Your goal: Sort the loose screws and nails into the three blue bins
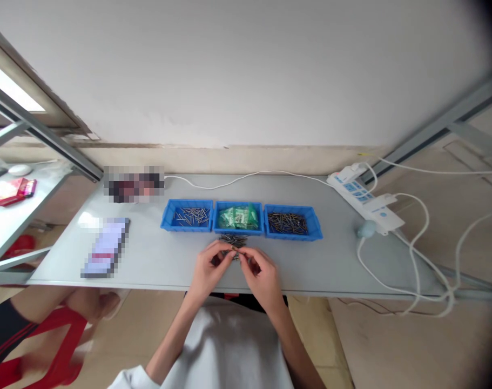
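Note:
My left hand [210, 266] and my right hand [260, 272] meet over the near middle of the grey table [335, 259], fingers pinched together on a small metal part [234, 250] too tiny to name. Just beyond them lies a little heap of dark metal pins [233, 239]. Behind the heap stand three blue trays in a row: the left tray [187, 216] holds metal pins, the middle tray [238, 218] holds green pieces, the right tray [293, 222] holds dark pins.
A white power strip [365, 199] with white cables lies at the table's far right. A phone [105, 247] rests at the left. Another person's leg and a red stool [63, 335] are at lower left. A second table [11, 210] stands further left.

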`<state>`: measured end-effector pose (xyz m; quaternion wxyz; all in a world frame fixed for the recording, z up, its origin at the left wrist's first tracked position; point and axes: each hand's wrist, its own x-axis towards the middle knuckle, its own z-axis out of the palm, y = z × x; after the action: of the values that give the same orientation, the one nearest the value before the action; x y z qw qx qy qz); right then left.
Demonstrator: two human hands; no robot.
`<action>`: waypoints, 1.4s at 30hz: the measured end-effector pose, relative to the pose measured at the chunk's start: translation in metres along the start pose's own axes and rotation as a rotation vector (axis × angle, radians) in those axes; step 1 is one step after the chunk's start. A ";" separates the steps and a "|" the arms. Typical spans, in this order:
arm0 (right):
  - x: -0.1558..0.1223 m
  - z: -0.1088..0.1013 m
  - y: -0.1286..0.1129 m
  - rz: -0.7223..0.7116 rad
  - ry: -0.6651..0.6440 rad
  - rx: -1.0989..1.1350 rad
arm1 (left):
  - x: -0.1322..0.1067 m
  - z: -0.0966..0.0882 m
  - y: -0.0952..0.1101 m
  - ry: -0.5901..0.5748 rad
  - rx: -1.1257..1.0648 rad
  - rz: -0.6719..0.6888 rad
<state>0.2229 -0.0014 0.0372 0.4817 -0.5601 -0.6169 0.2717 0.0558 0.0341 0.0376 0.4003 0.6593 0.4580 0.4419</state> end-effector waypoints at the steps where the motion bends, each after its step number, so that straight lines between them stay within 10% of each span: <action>1: 0.000 -0.001 0.000 0.018 0.008 0.016 | 0.000 0.001 0.001 0.008 0.014 -0.001; 42: 0.006 -0.015 -0.010 -0.133 0.024 -0.012 | -0.002 0.003 -0.001 -0.087 0.122 -0.037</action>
<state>0.2327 -0.0009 0.0534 0.5028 -0.5237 -0.6486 0.2287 0.0574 0.0319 0.0351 0.3871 0.6926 0.4782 0.3766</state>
